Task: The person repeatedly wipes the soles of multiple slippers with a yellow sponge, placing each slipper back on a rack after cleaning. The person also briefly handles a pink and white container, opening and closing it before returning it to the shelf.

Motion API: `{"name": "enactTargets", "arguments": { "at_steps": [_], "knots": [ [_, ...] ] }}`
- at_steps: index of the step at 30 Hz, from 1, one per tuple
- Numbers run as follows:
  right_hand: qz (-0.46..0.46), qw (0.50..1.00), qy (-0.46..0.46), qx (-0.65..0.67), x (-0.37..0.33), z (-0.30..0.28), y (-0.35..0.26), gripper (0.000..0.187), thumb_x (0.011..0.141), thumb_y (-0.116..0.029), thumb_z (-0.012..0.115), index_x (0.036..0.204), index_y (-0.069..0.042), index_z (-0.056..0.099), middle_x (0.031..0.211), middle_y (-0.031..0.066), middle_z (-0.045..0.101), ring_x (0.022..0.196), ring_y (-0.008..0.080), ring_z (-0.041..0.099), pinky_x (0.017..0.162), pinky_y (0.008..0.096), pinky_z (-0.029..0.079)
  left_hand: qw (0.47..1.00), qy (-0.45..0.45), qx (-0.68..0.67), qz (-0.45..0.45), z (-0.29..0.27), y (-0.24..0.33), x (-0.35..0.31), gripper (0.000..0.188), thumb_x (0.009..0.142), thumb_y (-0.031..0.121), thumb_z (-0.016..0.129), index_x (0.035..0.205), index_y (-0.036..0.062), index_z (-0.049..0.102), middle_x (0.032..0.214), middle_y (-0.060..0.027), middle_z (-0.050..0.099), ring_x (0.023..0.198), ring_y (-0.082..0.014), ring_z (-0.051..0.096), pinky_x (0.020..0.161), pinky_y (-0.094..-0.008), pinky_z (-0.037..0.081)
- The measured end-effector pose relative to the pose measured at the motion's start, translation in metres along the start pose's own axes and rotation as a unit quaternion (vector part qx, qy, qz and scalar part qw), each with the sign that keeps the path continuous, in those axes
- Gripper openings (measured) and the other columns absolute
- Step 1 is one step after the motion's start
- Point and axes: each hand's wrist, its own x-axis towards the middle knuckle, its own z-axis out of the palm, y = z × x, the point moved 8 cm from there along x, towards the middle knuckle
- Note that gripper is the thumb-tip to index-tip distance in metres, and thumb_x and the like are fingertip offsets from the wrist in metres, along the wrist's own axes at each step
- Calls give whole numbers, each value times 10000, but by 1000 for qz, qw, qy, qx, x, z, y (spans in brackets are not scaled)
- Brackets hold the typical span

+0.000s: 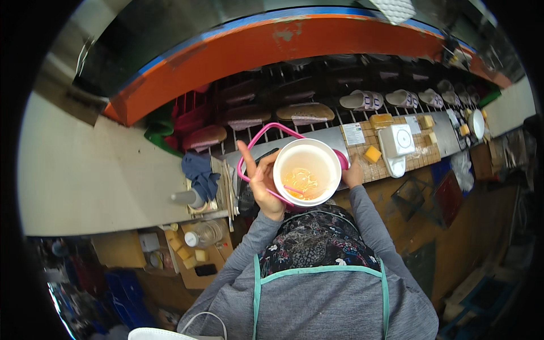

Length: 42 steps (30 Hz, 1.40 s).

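Blue cloth (pixel 199 171) on desk (pixel 85 175) left of bucket, left hand (pixel 262 182) fingers spread, steadying white bucket (pixel 306 171) with pink handle, orange liquid inside, right hand (pixel 352 174) behind bucket's right side, grip not visible, yellow block (pixel 372 153) further right.

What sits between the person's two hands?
In the head view, a white bucket with a pink handle sits between the left hand and right hand.

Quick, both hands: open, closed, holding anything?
Left hand: open, fingers spread, against the side of the white bucket by its pink handle.
Right hand: on the bucket's far side, mostly hidden; grip cannot be told.
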Motion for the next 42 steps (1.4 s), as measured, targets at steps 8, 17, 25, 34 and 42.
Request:
{"name": "enactTargets", "arguments": {
  "at_steps": [8, 17, 25, 34, 42],
  "knots": [
    [-8, 812, -40, 582, -45, -140, -95, 260, 855, -91, 569, 1095, 9, 584, 1067, 114, 621, 929, 144, 583, 783, 275, 485, 998, -29, 59, 6, 19, -6, 9, 708, 966, 279, 304, 1556, 80, -32, 1131, -196, 639, 1007, -231, 635, 942, -350, 481],
    [-528, 847, 34, 47, -124, -237, -257, 692, 664, -577, 779, 1209, -164, 669, 1371, 184, 489, 1289, 424, 392, 1038, 534, 328, 991, -77, 111, -2, 53, -19, 19, 697, 940, 270, 314, 1553, 31, 84, 1008, -135, 687, 986, -189, 615, 954, -314, 443],
    [-593, 788, -161, 39, -105, -238, -308, 753, 563, -368, 755, 1284, -189, 635, 1452, 228, 415, 1303, 461, 390, 1046, 553, 318, 989, -115, 95, 4, 69, 19, 23, 646, 957, 272, 334, 1554, 80, 175, 1059, -168, 697, 968, -213, 647, 952, -333, 451],
    [-438, 886, -114, 95, -112, -223, -350, 643, 861, -317, 595, 1450, -110, 441, 1369, 258, 440, 1196, 404, 504, 1003, 458, 409, 946, -11, 209, 247, 55, 107, 15, 582, 905, 150, 466, 1470, 35, 392, 1293, -231, 590, 968, -278, 672, 869, -363, 512],
    [-685, 721, -93, -43, -152, -234, -384, 873, 776, -691, 585, 1422, -112, 480, 1424, 364, 308, 1234, 519, 387, 1016, 598, 335, 977, -13, 118, 176, 28, 137, 21, 664, 934, 235, 344, 1523, -27, 184, 1127, -181, 663, 1019, -223, 640, 991, -368, 453]
  ]
}}
